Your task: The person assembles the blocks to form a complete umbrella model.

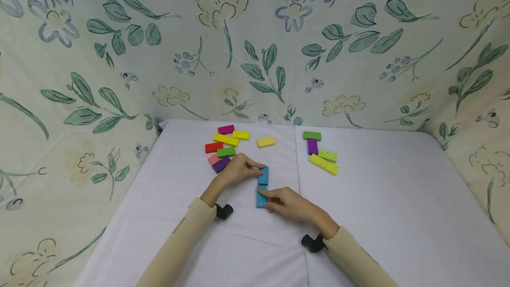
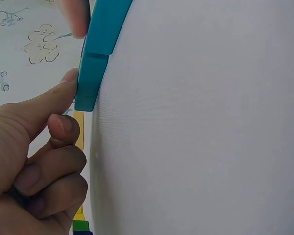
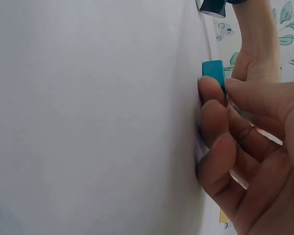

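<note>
Two blue wooden blocks lie end to end on the white cloth in the head view. My left hand [image 1: 239, 170] pinches the far blue block [image 1: 264, 177], with a fingertip at its far end and the thumb at its left side. In the left wrist view the blocks [image 2: 107, 29] meet at a small step, and the other left fingers are curled. My right hand [image 1: 290, 203] grips the near blue block [image 1: 261, 198] between thumb and fingers. The right wrist view shows an end of a blue block [image 3: 214, 71] sticking out past the fingertips.
Left of centre lies a loose group of coloured blocks, among them a red block [image 1: 214, 147] and a purple block [image 1: 221, 164]. A pale yellow block [image 1: 266, 142] lies alone beyond the hands. Several more, including a long yellow block [image 1: 323, 164], lie at the right.
</note>
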`<state>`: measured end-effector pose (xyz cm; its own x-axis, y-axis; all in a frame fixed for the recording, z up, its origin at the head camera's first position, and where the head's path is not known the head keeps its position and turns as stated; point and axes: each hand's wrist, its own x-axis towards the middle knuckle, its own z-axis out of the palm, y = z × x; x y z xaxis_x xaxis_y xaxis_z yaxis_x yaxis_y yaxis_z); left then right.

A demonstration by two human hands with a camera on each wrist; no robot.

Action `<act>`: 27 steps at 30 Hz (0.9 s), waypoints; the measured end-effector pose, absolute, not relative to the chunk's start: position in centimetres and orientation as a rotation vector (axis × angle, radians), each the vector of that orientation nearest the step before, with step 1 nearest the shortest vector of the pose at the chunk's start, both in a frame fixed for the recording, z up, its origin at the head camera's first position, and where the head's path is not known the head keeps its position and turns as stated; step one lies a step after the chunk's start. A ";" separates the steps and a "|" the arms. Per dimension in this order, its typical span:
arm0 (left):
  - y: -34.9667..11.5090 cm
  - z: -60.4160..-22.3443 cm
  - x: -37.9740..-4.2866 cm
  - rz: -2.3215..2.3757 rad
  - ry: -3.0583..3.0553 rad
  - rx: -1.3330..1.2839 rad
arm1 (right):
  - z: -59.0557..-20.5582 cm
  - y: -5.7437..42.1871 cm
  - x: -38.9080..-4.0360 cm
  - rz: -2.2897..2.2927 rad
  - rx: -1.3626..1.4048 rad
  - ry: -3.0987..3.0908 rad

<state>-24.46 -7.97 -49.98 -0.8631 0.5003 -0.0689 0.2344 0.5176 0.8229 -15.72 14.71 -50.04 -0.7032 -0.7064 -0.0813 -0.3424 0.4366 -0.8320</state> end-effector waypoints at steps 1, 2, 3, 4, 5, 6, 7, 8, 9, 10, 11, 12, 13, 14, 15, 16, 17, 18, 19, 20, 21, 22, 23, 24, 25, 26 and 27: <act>-7.9 -50.0 -24.4 1.269 2.464 0.611 | -50.0 14.7 -15.6 -1.180 -0.880 2.278; -7.9 -50.0 -24.4 1.269 2.462 0.610 | -50.1 14.6 -15.5 -1.180 -0.875 2.286; -7.9 -50.0 -24.4 1.268 2.462 0.609 | -50.1 14.6 -15.4 -1.182 -0.871 2.294; -7.9 -50.0 -24.4 1.269 2.460 0.609 | -50.1 14.5 -15.3 -1.180 -0.866 2.304; -8.0 -50.1 -24.3 1.268 2.458 0.609 | -50.2 14.5 -15.2 -1.176 -0.866 2.315; -8.0 -50.1 -24.3 1.268 2.458 0.610 | -50.2 14.5 -15.2 -1.172 -0.864 2.324; -8.0 -50.0 -24.3 1.268 2.458 0.611 | -50.2 14.5 -15.2 -1.164 -0.867 2.334; -8.0 -50.0 -24.3 1.268 2.458 0.612 | -50.1 14.5 -15.2 -1.157 -0.867 2.341; -8.0 -50.0 -24.3 1.268 2.456 0.609 | -50.1 14.4 -15.2 -1.152 -0.867 2.349; -8.0 -49.9 -24.3 1.268 2.455 0.609 | -50.1 14.4 -15.3 -1.147 -0.866 2.354; -8.0 -49.9 -24.3 1.268 2.455 0.610 | -50.0 14.3 -15.3 -1.143 -0.875 2.355; -8.1 -49.9 -24.3 1.267 2.455 0.613 | -50.0 14.2 -15.4 -1.136 -0.884 2.356; -8.1 -49.9 -24.3 1.265 2.454 0.616 | -50.0 14.1 -15.5 -1.124 -0.896 2.359; -8.1 -49.9 -24.3 1.263 2.454 0.617 | -49.9 14.1 -15.6 -1.116 -0.916 2.359; -8.2 -50.0 -24.3 1.262 2.452 0.619 | -49.9 14.0 -15.7 -1.103 -0.934 2.361; -8.2 -50.0 -24.4 1.261 2.452 0.622 | -49.8 13.9 -15.8 -1.089 -0.950 2.361; -8.2 -50.0 -24.4 1.260 2.454 0.622 | -49.8 13.9 -15.9 -1.079 -0.961 2.357; -8.3 -50.0 -24.4 1.260 2.453 0.621 | -49.8 13.9 -16.0 -1.071 -0.962 2.356; -8.3 -50.0 -24.3 1.261 2.452 0.620 | -49.8 13.9 -16.1 -1.066 -0.962 2.355; -8.3 -50.0 -24.3 1.263 2.452 0.621 | -49.9 13.9 -16.1 -1.069 -0.957 2.351; -8.4 -50.0 -24.3 1.264 2.453 0.622 | -49.9 13.9 -16.1 -1.071 -0.945 2.348; -8.4 -50.1 -24.3 1.267 2.454 0.624 | -50.0 13.9 -16.1 -1.076 -0.936 2.344; -8.4 -50.1 -24.3 1.269 2.453 0.626 | -50.0 13.9 -16.1 -1.086 -0.929 2.342; -8.4 -50.1 -24.3 1.272 2.454 0.628 | -50.0 13.9 -16.1 -1.094 -0.924 2.343; -8.4 -50.1 -24.3 1.272 2.457 0.632 | -50.0 13.9 -16.1 -1.102 -0.921 2.343; -8.4 -50.1 -24.3 1.273 2.460 0.634 | -50.0 13.9 -16.0 -1.112 -0.917 2.342; -8.4 -50.1 -24.2 1.273 2.461 0.635 | -50.0 13.9 -16.0 -1.120 -0.913 2.342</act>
